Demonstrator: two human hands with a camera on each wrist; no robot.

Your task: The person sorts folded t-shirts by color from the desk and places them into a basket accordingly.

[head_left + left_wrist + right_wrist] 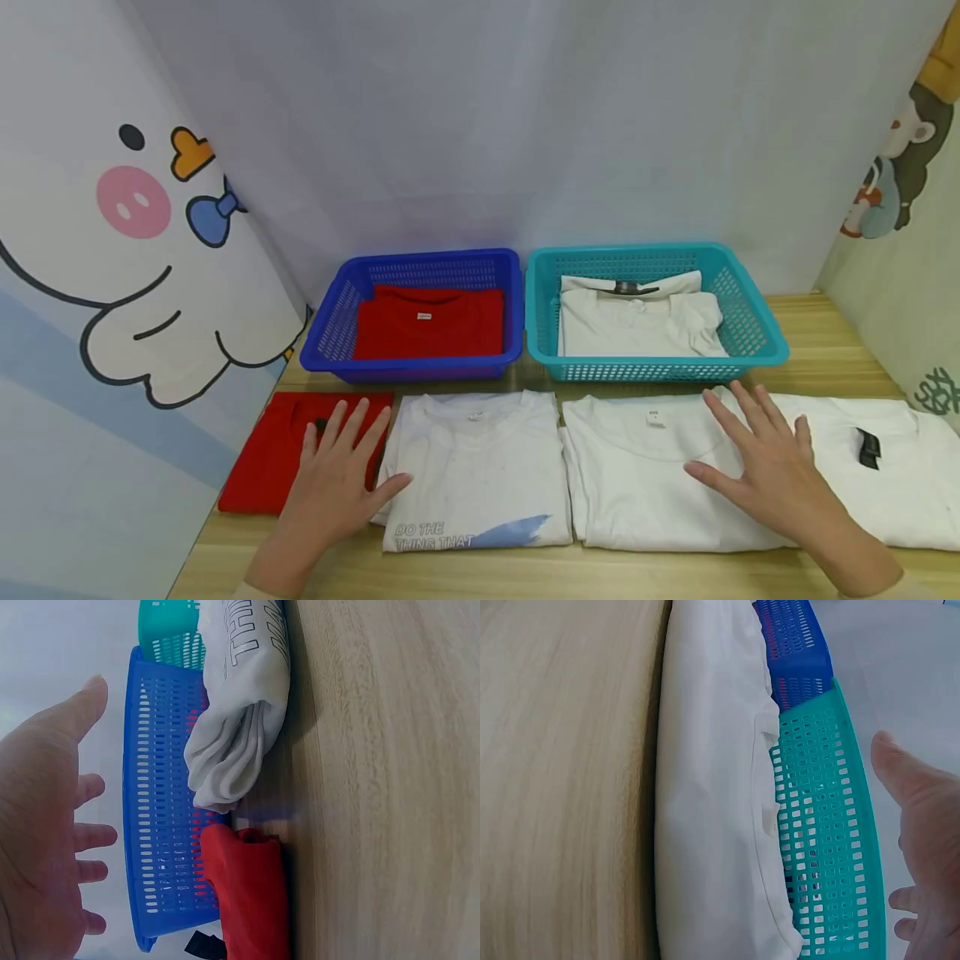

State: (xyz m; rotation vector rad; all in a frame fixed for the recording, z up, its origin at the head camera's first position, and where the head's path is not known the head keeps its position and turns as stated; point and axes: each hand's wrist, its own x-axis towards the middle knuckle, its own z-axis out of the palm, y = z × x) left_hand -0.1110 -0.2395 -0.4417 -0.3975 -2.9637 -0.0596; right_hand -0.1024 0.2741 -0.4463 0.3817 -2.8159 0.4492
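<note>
Left hand [336, 479] and right hand [776, 471] are spread, unloaded; folded red fabric shirt [266, 458] (8 o'clock, head view) and folded tagged white fabric shirt [648, 487] (4 o'clock) could be unfolded if pinched by top layer only.

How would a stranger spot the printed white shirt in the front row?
Start at the blue basket. In front of it lies a red shirt; the printed white shirt is immediately to its right. Of that row, only it visibly shows large lettering and a blue brushstroke.
</note>
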